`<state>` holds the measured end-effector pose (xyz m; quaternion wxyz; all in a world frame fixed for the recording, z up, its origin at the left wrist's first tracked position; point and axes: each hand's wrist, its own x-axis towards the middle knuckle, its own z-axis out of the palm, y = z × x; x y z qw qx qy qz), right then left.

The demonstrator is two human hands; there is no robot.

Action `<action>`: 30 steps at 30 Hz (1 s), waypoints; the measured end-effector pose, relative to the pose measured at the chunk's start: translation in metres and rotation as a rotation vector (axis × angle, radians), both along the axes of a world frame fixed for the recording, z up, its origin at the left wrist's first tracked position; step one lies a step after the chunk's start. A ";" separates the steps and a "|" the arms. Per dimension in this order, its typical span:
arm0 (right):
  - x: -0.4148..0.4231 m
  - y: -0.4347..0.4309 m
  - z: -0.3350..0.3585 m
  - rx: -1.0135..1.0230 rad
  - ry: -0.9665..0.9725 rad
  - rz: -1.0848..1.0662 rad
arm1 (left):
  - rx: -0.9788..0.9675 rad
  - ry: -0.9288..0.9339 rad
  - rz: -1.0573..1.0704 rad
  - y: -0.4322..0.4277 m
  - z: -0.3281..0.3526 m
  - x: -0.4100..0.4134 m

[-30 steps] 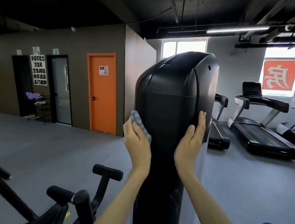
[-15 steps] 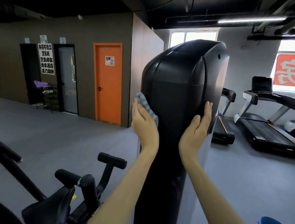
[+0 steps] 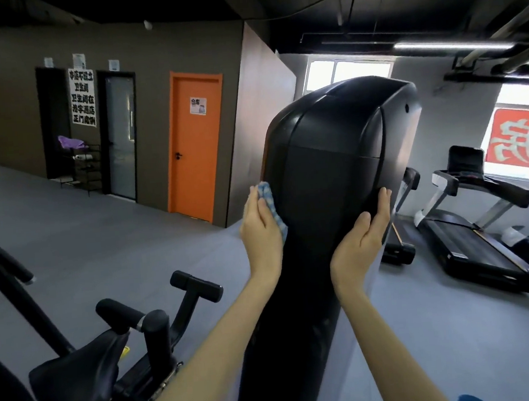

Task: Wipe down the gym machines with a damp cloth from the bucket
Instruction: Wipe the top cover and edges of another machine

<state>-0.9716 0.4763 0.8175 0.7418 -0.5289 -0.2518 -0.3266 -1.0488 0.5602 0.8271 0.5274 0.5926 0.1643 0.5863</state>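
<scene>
Both hands are laid flat on the tall black plastic machine housing (image 3: 333, 162), one on each flank, fingers straight, nothing clenched. Against its left flank a blue-and-white checked cloth (image 3: 271, 206) is pressed by the left hand (image 3: 261, 232); its right flank is steadied by the right hand (image 3: 361, 243). The housing's long axis stands upright, so unwiped surface is judged to lie above the cloth hand. Left of the housing a black exercise bike (image 3: 80, 379) is seen; right of it, black treadmills (image 3: 472, 246); beyond, an orange door (image 3: 194, 149).
</scene>
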 end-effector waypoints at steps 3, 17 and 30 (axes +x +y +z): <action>-0.002 -0.001 0.001 -0.028 0.002 -0.022 | 0.038 -0.020 0.002 0.005 0.017 0.003; -0.025 0.002 -0.035 -0.558 -0.479 -0.434 | -0.037 0.026 -0.071 -0.020 -0.122 -0.027; -0.023 0.002 -0.035 -0.514 -0.530 -0.417 | -0.065 0.058 0.059 -0.032 -0.180 -0.014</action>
